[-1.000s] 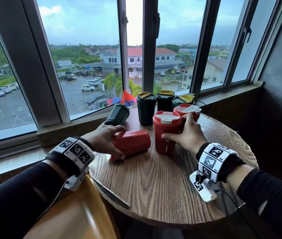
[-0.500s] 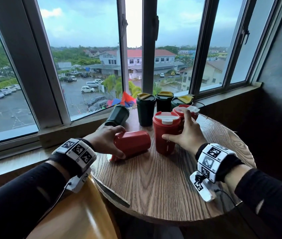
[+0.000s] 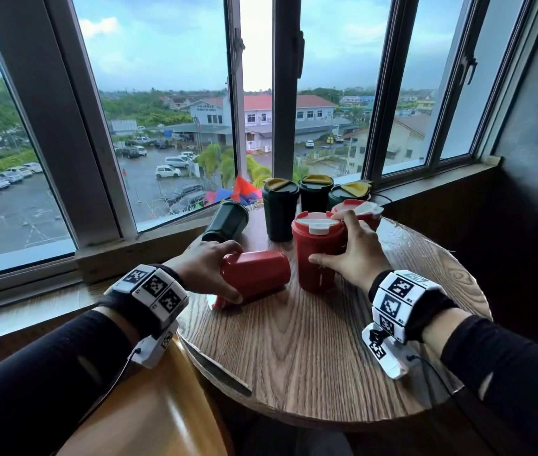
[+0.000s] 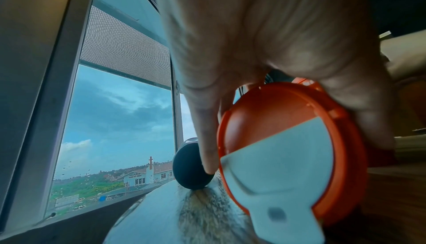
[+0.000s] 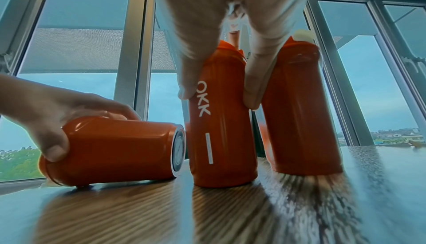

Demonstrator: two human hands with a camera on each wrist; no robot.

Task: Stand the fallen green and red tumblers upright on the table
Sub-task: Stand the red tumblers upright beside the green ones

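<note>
A red tumbler lies on its side on the round wooden table, base to the right. My left hand grips its lid end, fingers over the top and thumb beneath. Behind it lies a fallen dark green tumbler, untouched. My right hand holds an upright red tumbler, with the thumb on its front and the fingers round its far side. A second upright red tumbler stands just behind.
Three upright green tumblers with yellow lid flaps stand at the table's back edge by the window sill. A yellow wooden chair seat is at the lower left. The table's near half holds nothing.
Both hands stay on their red tumblers. The right index finger has stretched up a little toward the back tumbler's lid. No tumbler has moved.
</note>
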